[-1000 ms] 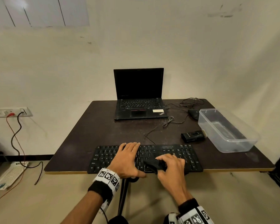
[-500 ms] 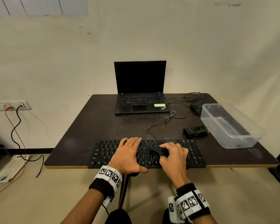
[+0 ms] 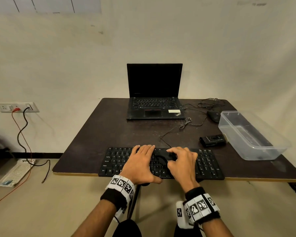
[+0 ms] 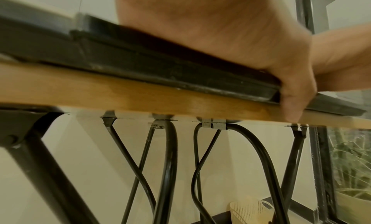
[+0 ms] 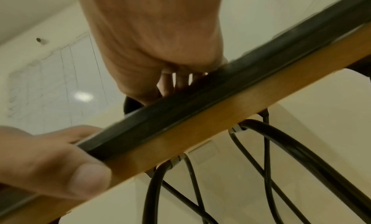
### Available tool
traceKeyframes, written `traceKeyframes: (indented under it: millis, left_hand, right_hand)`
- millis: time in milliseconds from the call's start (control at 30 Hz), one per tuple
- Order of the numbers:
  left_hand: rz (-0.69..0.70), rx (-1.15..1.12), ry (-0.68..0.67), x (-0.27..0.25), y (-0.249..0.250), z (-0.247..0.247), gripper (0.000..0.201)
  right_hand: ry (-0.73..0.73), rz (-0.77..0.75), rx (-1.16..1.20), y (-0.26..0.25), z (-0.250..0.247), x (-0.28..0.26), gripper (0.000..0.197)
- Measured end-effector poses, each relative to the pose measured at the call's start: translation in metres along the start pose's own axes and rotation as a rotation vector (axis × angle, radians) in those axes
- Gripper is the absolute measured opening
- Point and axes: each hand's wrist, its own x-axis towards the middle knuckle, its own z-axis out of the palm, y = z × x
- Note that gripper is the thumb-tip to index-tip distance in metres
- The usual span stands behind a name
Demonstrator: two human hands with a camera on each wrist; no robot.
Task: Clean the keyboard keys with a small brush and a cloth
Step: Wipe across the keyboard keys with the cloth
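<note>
A black keyboard (image 3: pixel 208 165) lies along the front edge of the dark table (image 3: pixel 101 137). My left hand (image 3: pixel 143 156) rests flat on its left-middle keys, fingers straight. In the left wrist view its thumb (image 4: pixel 295 91) hooks over the keyboard's front rim (image 4: pixel 160 68). My right hand (image 3: pixel 179 157) has its fingers curled on a crumpled black cloth (image 3: pixel 167 155) and presses it on the upper middle keys. The right wrist view shows the right hand (image 5: pixel 152 45) above the keyboard rim (image 5: pixel 200 103). No brush is visible.
An open black laptop (image 3: pixel 154 103) stands at the back of the table. To the right are a mouse (image 3: pixel 214 115) with tangled cable (image 3: pixel 186 122), a small black device (image 3: pixel 213 140) and a clear plastic tub (image 3: pixel 253 139). Black metal table legs (image 4: pixel 166 164) run below the edge.
My right hand has slid the cloth from the keyboard's front rows towards its far rows. The left hand has stayed flat on the keys.
</note>
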Motion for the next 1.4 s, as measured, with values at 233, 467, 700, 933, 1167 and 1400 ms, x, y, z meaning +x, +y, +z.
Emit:
traceKeyframes:
  millis: [233, 467, 700, 933, 1167, 1400]
  left_hand:
    - [-0.008, -0.018, 0.003, 0.001, -0.001, 0.003, 0.133]
    - [0.001, -0.025, 0.031, 0.000, 0.001, 0.000, 0.126]
    - [0.000, -0.031, 0.007, 0.002, 0.000, -0.002, 0.131]
    - [0.016, -0.042, 0.040, 0.000, 0.001, -0.001, 0.122]
    - [0.004, -0.024, 0.022, 0.000, 0.002, -0.003, 0.121]
    - [-0.012, -0.021, 0.000, 0.002, 0.002, -0.001, 0.133]
  right_hand:
    - [-0.114, -0.062, 0.008, -0.017, 0.004, -0.005, 0.040]
    - [-0.021, 0.035, 0.007, -0.028, 0.010, 0.008, 0.037]
    - [0.056, 0.103, -0.050, -0.016, 0.004, 0.012, 0.035]
    - [-0.076, 0.027, -0.059, -0.025, 0.006, 0.008, 0.038]
    - [-0.073, 0.043, -0.020, -0.027, 0.011, 0.018, 0.036]
    - [0.043, 0.129, -0.069, -0.017, 0.007, 0.025, 0.036]
